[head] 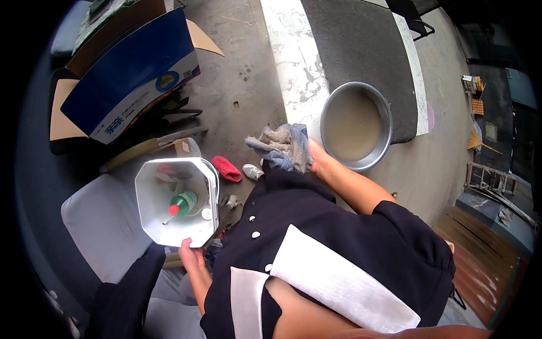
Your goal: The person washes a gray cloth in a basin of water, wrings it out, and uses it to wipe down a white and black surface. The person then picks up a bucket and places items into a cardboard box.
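Note:
My left hand (192, 253) grips the lower rim of a white octagonal plastic bucket (148, 220), which is tilted so that its inside faces me. In the bucket lie a green bottle (186, 203) with a red cap, a small white round piece (206, 213) and other items too indistinct to name. My right hand (315, 156) holds a crumpled grey-and-blue cloth rag (288, 146) in front of my body. Just beyond the right hand, a round metal basin (387, 127) holds murky brownish water (353, 127). The basin rests at the near end of a table with white marbled borders (296, 55).
A large blue-and-white cardboard box (131, 76) with open flaps stands at the upper left. Beside the bucket is a grey padded seat (101, 224). A red slipper (226, 168) lies on the concrete floor (237, 72). At the far right are a broom (474, 140) and a wooden frame (491, 178).

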Action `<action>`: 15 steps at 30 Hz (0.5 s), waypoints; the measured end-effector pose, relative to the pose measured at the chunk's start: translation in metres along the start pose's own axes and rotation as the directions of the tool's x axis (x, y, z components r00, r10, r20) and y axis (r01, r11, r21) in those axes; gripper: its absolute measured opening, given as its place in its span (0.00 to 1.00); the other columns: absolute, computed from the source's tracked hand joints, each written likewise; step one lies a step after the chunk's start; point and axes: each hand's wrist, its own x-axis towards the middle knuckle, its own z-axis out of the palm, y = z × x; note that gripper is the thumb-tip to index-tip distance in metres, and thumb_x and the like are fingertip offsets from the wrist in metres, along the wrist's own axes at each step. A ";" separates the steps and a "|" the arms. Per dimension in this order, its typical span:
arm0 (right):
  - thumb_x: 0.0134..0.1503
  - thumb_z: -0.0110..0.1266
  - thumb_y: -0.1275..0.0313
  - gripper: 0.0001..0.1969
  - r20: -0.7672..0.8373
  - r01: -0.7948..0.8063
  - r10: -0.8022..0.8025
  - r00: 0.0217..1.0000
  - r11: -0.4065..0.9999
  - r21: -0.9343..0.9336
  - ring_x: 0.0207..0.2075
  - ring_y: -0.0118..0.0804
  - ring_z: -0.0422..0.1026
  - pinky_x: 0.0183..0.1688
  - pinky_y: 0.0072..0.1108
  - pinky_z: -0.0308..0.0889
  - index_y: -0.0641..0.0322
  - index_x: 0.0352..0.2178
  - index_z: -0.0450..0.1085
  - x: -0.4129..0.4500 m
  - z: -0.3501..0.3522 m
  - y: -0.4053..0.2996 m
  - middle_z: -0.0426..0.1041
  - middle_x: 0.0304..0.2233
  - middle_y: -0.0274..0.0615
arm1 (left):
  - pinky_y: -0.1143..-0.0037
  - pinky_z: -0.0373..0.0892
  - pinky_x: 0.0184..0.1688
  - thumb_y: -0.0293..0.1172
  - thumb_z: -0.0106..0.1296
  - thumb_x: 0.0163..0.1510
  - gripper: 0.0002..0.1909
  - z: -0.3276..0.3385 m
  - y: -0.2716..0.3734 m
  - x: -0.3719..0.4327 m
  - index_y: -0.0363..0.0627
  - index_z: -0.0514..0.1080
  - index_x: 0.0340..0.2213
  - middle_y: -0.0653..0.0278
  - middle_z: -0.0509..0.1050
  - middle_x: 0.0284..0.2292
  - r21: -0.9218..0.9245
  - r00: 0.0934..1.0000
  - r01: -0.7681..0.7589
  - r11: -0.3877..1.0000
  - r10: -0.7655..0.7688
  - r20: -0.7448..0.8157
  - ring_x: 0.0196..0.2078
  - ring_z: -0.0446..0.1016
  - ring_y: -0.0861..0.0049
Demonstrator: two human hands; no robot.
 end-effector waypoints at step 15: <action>0.57 0.36 0.61 0.22 -0.191 0.616 -0.595 0.781 0.684 0.391 0.44 0.43 0.67 0.46 0.32 0.64 0.68 0.47 0.59 -0.145 -0.077 -0.049 0.65 0.45 0.49 | 0.64 0.68 0.41 0.25 0.43 0.43 0.13 0.426 0.038 0.008 0.30 0.63 0.33 0.55 0.67 0.34 0.434 0.728 -0.173 0.884 -0.182 0.661 0.38 0.69 0.62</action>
